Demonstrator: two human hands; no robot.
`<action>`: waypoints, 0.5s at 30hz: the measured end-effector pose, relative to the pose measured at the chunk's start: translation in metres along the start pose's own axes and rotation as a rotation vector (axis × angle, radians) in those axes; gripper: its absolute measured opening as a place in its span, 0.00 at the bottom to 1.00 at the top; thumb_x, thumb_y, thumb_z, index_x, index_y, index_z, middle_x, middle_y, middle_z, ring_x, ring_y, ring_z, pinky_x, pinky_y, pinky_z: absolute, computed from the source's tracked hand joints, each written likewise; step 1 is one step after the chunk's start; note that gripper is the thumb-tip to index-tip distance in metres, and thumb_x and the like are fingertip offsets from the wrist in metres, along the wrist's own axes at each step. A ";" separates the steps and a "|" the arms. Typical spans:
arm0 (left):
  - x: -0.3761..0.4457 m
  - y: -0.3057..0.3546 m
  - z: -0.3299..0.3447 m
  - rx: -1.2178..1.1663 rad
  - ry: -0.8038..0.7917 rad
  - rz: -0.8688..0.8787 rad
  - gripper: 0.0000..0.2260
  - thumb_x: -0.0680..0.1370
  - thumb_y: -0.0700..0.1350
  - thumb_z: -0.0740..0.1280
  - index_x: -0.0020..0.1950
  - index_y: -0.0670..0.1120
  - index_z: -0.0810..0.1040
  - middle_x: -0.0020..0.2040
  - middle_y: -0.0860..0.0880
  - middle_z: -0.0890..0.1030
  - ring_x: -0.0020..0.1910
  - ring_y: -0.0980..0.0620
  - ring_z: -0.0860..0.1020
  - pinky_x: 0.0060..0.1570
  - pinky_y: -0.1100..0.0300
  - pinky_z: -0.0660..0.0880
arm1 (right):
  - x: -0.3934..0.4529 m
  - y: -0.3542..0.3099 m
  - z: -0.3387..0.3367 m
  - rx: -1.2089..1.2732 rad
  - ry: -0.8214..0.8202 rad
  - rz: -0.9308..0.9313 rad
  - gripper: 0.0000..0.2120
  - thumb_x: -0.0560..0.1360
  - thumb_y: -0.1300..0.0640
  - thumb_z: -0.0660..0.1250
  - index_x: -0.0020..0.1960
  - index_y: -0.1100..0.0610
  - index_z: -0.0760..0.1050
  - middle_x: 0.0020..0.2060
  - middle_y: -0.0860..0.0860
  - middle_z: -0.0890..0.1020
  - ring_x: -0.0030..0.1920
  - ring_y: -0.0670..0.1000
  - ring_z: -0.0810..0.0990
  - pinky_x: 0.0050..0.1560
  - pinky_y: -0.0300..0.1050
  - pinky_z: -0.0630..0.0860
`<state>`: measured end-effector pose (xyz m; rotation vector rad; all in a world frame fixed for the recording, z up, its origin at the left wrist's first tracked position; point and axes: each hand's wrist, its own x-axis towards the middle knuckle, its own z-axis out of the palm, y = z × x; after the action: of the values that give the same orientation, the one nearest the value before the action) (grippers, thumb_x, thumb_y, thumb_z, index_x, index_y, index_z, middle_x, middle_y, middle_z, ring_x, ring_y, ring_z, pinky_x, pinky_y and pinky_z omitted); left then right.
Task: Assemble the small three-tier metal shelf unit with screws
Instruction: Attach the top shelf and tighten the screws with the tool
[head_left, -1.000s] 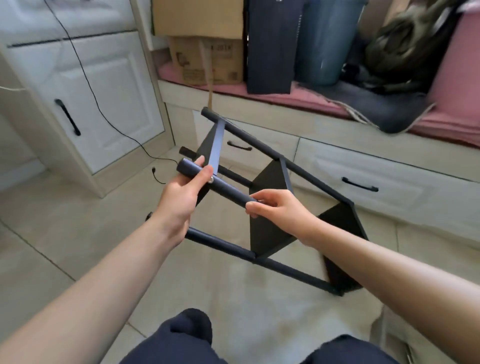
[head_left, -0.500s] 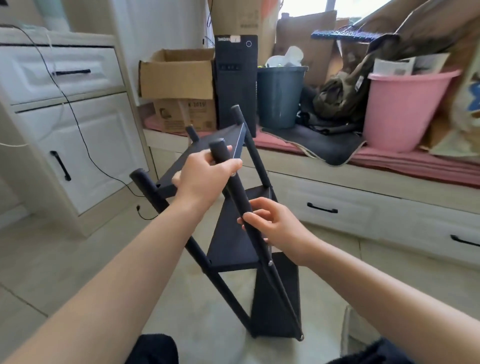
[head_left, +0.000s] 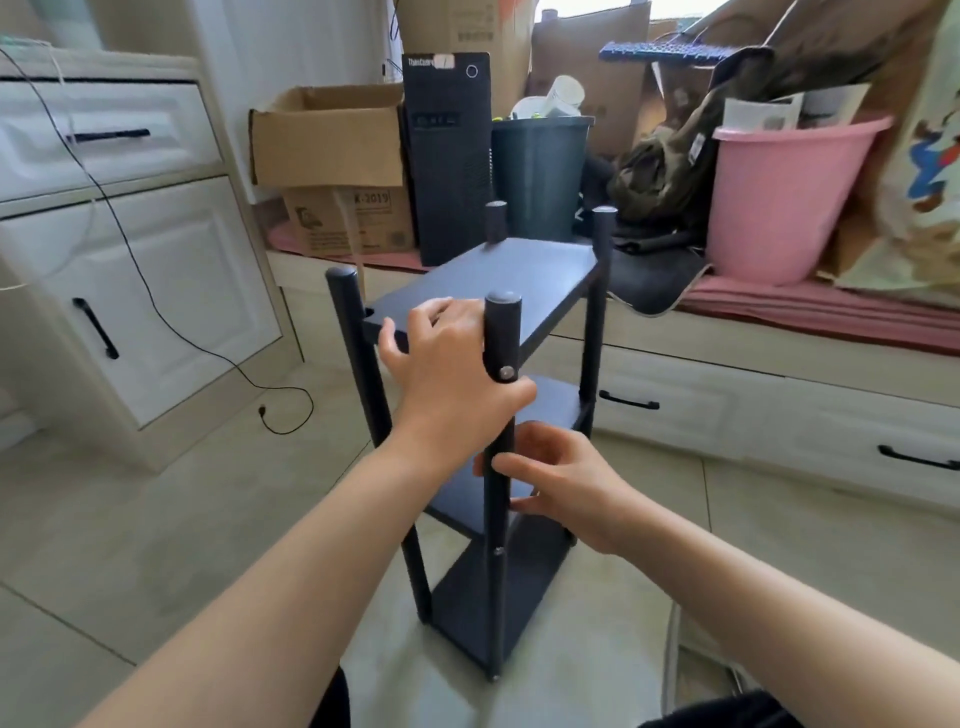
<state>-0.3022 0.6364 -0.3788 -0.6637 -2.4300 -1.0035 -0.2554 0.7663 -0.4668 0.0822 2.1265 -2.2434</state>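
Note:
The black three-tier shelf unit (head_left: 519, 275) stands upright on the tiled floor in front of me, all four posts vertical. My left hand (head_left: 447, 364) grips the front edge of the top shelf, with its thumb against the near right post (head_left: 501, 322) just under a silver screw (head_left: 505, 372). Lower down, my right hand (head_left: 561, 478) pinches the same post at the height of the middle shelf. Another screw head (head_left: 497, 552) shows further down on that post. No loose screws or tools are in sight.
A white cabinet (head_left: 156, 291) stands at the left, with a black cable (head_left: 280, 415) trailing onto the floor. Behind the unit a low bench with drawers (head_left: 727, 405) carries a cardboard box (head_left: 332, 140), a computer tower (head_left: 447, 156), a dark bin (head_left: 540, 171) and a pink bucket (head_left: 779, 208).
The shelf unit has swung from lying tilted on its side to standing upright on the floor. Both hands stayed on it, and my view has lifted.

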 end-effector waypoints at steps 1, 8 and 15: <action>-0.002 0.000 0.000 0.002 -0.004 -0.023 0.22 0.70 0.45 0.73 0.63 0.52 0.79 0.53 0.61 0.72 0.70 0.52 0.63 0.74 0.40 0.43 | 0.003 0.003 0.005 0.004 0.022 0.009 0.10 0.76 0.59 0.72 0.56 0.58 0.79 0.51 0.54 0.85 0.56 0.52 0.84 0.55 0.56 0.81; -0.002 -0.013 -0.010 -0.032 -0.045 -0.005 0.24 0.71 0.44 0.75 0.67 0.51 0.78 0.54 0.57 0.74 0.72 0.49 0.66 0.76 0.40 0.51 | 0.012 0.007 0.023 -0.025 0.103 0.014 0.09 0.74 0.57 0.74 0.52 0.57 0.79 0.51 0.54 0.85 0.54 0.50 0.84 0.56 0.56 0.81; -0.003 -0.027 -0.023 -0.178 -0.062 0.043 0.17 0.71 0.41 0.76 0.58 0.49 0.80 0.56 0.52 0.81 0.56 0.59 0.70 0.71 0.41 0.64 | 0.012 -0.019 0.012 -0.275 -0.076 0.085 0.09 0.75 0.55 0.73 0.55 0.51 0.81 0.51 0.45 0.85 0.53 0.44 0.83 0.50 0.39 0.81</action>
<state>-0.3108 0.6023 -0.3797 -0.8144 -2.3863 -1.2086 -0.2691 0.7551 -0.4484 0.0741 2.3183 -1.8579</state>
